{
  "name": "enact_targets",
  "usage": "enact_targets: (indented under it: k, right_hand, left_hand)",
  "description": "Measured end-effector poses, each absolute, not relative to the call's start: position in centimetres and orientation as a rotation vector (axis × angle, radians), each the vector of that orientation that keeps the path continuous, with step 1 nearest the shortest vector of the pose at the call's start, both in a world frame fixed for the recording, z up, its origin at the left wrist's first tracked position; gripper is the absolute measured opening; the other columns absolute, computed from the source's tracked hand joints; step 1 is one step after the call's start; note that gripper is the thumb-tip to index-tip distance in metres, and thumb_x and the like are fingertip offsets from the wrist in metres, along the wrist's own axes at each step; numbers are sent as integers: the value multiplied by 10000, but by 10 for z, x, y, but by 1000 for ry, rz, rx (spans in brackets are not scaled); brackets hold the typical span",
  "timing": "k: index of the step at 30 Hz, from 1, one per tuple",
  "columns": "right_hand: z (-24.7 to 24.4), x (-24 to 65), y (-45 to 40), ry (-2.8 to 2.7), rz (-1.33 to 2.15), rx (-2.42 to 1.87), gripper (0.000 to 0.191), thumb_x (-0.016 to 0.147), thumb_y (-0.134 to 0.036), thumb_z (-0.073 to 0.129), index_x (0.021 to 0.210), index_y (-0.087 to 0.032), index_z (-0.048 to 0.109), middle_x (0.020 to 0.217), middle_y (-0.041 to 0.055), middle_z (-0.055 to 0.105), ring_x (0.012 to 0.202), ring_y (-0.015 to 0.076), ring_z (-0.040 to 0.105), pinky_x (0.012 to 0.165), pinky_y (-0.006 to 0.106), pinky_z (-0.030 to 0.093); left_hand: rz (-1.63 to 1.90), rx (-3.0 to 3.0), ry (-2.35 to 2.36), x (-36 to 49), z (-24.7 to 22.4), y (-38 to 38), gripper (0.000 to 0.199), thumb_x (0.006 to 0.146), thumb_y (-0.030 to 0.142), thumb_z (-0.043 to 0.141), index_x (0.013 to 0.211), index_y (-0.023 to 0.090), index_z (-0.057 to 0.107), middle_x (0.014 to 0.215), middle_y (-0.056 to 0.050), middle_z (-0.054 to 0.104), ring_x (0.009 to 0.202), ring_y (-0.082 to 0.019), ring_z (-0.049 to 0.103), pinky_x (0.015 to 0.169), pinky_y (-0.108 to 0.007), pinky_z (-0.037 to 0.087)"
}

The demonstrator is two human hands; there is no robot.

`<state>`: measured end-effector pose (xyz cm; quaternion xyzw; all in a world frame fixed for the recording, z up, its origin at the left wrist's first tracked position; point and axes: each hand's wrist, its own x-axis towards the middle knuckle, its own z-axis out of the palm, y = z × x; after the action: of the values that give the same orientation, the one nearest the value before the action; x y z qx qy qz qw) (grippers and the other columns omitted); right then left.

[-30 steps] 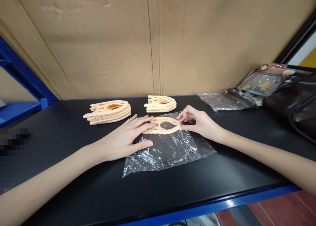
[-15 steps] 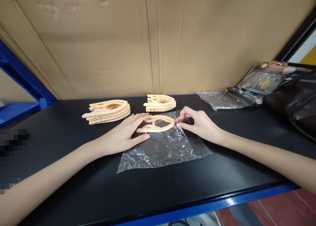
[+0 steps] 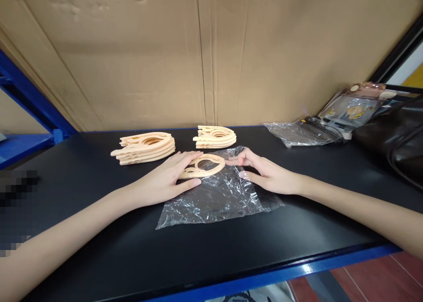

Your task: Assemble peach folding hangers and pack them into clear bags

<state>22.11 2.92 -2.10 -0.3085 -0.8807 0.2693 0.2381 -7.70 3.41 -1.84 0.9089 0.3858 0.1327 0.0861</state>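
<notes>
A beige folded plastic hanger [image 3: 216,171] lies flat at a clear plastic bag [image 3: 211,203]; whether it is inside or on top of the film I cannot tell. My left hand [image 3: 165,178] rests over the hanger's left end and the bag, fingers stretched out and thumb apart, hiding that end. From the right, my right hand [image 3: 271,172] touches the hanger's rounded end with an outstretched index finger. Its thumb is apart, over the crinkled film, and the other fingers are bent.
Behind my left hand sits a stack of folded hangers [image 3: 145,149], with a smaller stack [image 3: 215,137] to its right. Another clear bag [image 3: 292,134] and a dark brown leather-like bag [image 3: 393,134] lie at the right. Cardboard [image 3: 148,55] walls off the black table's [image 3: 139,249] back.
The hanger has slid left, further under my left hand. My right index finger has straightened and followed it leftward. My left hand has stayed nearly still.
</notes>
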Motion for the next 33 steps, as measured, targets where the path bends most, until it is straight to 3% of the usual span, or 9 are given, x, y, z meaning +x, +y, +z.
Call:
enact_targets:
  k: [9, 13, 19, 23, 27, 33]
  right_hand:
    - [-20, 223, 28, -2544, 755, -838, 84, 946, -226, 407, 999, -261, 351, 1303, 94, 540, 1258, 227, 494, 1047, 467, 407]
    - [-20, 221, 27, -2504, 749, -832, 114, 918, -201, 433, 982, -256, 357, 1277, 101, 578, 1188, 233, 542, 986, 455, 446]
    - [-25, 219, 32, -2263, 657, -906, 86, 935, -185, 380, 979, -248, 342, 1042, 55, 696, 948, 184, 642, 863, 367, 477]
    - [-21, 224, 43, -2129, 446, -993, 113, 905, -214, 449, 1005, -232, 400, 842, 18, 660, 785, 171, 619, 780, 333, 485]
    - [-7, 229, 67, -2181, 179, -988, 118, 882, -304, 526, 960, -218, 503, 988, 66, 623, 911, 207, 588, 859, 376, 472]
    - [7, 211, 117, -2441, 138, -943, 417, 822, -463, 610, 1136, -203, 523, 1227, 111, 593, 1154, 287, 534, 1000, 485, 412]
  left_hand:
    - [397, 2730, 1169, -75, -17, 33, 640, 936, 570, 441, 1445, 200, 325, 1407, -120, 463, 1283, -289, 437, 1083, -450, 360]
    - [347, 2754, 1173, -75, -16, 32, 652, 944, 593, 410, 1468, 220, 306, 1477, -91, 403, 1370, -285, 343, 1142, -453, 283]
    - [200, 2799, 1197, -74, -14, 30, 630, 967, 598, 345, 1511, 299, 237, 1566, -32, 263, 1432, -279, 232, 1171, -490, 206]
    - [182, 2782, 1200, -75, -13, 29, 625, 975, 605, 290, 1514, 291, 249, 1571, -35, 248, 1441, -285, 210, 1175, -507, 178]
    - [180, 2741, 1227, -74, -12, 28, 582, 1006, 554, 201, 1502, 264, 290, 1573, -29, 243, 1447, -266, 195, 1182, -494, 160]
    - [222, 2767, 1226, -70, -10, 26, 553, 1016, 524, 211, 1482, 251, 332, 1542, -41, 320, 1412, -246, 281, 1174, -454, 202]
